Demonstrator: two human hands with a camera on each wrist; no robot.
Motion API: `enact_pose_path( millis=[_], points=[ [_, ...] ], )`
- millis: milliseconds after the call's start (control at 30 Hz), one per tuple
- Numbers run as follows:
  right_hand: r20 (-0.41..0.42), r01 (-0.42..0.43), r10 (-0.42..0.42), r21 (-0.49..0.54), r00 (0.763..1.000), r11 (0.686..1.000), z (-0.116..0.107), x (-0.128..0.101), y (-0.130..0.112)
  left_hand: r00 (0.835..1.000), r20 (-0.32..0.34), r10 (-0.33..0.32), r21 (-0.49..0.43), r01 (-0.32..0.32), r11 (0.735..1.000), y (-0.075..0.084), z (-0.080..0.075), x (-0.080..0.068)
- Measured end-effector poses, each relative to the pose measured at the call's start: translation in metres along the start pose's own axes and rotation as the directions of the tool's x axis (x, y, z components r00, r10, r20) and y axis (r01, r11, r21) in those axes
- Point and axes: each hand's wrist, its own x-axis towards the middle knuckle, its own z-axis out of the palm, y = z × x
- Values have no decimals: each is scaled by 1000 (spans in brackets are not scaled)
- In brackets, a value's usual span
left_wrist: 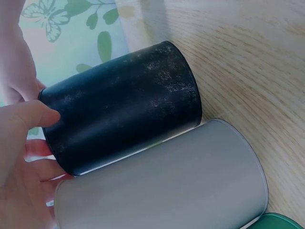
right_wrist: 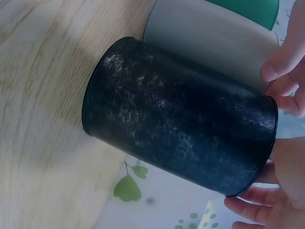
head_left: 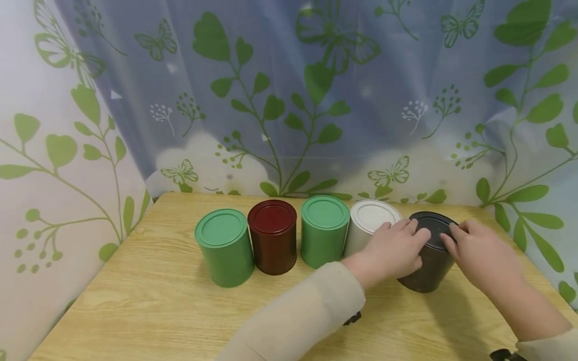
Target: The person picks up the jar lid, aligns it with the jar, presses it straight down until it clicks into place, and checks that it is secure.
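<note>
While my left hand and right hand grip the black tin at the row's right end, the white tin touches it; green tin, dark red tin, another green tin beyond.

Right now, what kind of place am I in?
Probably a small home or makeshift tabletop corner: a wooden table, leaf-and-butterfly curtains hung close behind, and five lidded tins in a row, both hands on the black tin.

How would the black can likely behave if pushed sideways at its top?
The black can looks rigid, so it should hold its shape. Taller than wide, it may tip. Once down, its round wall would probably roll on the table.
</note>
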Motion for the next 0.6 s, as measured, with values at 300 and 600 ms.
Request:
enact_pose_path(
  millis=[300, 600],
  points=[
    [215, -50, 24, 116, 976, 992, 6, 0, 10, 997, -76, -4, 168, 17, 986, 8, 0, 18],
    [257, -89, 54, 129, 965, 988, 5, 0, 10, 993, 77, -86, 190, 70, 979, 21, 6, 36]
  ],
)
